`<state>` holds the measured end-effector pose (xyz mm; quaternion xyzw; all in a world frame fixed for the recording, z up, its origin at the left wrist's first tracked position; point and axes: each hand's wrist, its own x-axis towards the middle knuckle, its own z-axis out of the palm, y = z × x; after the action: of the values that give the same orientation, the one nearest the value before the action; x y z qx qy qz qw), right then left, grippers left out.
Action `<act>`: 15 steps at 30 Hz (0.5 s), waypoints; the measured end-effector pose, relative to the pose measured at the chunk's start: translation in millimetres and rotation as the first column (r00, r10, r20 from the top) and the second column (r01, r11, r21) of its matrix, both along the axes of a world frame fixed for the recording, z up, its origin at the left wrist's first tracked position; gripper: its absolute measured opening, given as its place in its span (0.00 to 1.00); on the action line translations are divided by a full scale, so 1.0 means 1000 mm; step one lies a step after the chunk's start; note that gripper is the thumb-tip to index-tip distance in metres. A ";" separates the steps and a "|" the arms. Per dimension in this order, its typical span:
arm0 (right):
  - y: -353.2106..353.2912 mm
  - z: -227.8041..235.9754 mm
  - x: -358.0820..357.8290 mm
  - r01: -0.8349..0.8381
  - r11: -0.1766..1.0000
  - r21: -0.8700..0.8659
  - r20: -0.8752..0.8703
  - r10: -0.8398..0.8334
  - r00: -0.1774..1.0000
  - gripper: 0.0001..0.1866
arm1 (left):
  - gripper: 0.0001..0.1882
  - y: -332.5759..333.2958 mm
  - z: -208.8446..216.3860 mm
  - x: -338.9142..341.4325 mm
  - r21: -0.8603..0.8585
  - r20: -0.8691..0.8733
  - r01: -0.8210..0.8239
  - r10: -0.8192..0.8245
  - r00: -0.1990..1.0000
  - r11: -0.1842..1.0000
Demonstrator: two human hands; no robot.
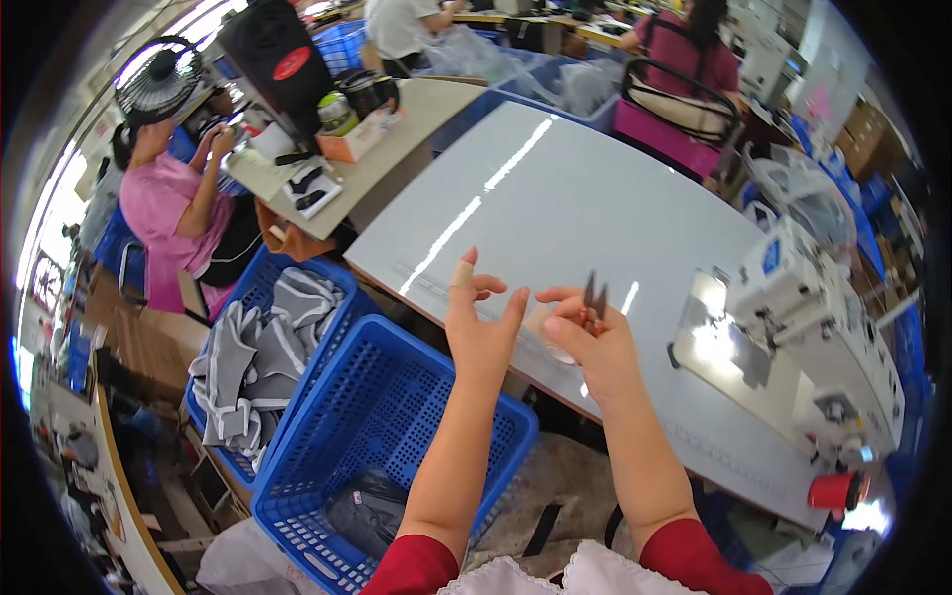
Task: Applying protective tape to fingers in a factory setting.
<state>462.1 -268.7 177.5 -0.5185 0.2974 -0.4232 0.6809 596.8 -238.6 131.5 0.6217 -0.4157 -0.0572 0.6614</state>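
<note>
My left hand (480, 319) is raised over the near edge of a glossy white table (565, 208). Its fingers are apart and hold nothing, and a pale beige wrap circles one finger. Close by on the right, my right hand (603, 349) is closed around small scissors (595, 295) with orange handles. Their dark blades point up and stand slightly apart. A pale round thing (543, 325), possibly a roll of tape, shows by the right fingers; whether I hold it I cannot tell.
A white sewing machine (808, 297) stands at the table's right end, near a red cup-like container (836, 491). Below left are a blue basket (392, 362) with a dark bag inside and another holding grey, white-edged fabric pieces (263, 357). A person in pink (164, 203) sits left.
</note>
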 end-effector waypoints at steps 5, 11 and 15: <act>0.015 0.006 -0.024 -0.081 0.967 -0.240 -0.173 0.040 0.984 0.06 | 0.39 0.022 0.010 -0.037 0.011 0.130 -0.049 0.048 0.990 0.999; 0.035 0.020 -0.044 -0.048 0.920 -0.389 -0.299 -0.077 0.951 0.10 | 0.40 0.048 0.020 -0.059 -0.122 0.281 -0.086 0.117 0.953 0.989; 0.046 0.028 -0.051 -0.032 0.914 -0.405 -0.329 -0.112 0.938 0.12 | 0.40 0.059 0.025 -0.066 -0.173 0.323 -0.077 0.131 0.937 0.982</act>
<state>411.4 -223.1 205.3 -0.7077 0.3288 -0.3920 0.4872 531.3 -179.4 156.3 0.5893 -0.4910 0.1169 0.6308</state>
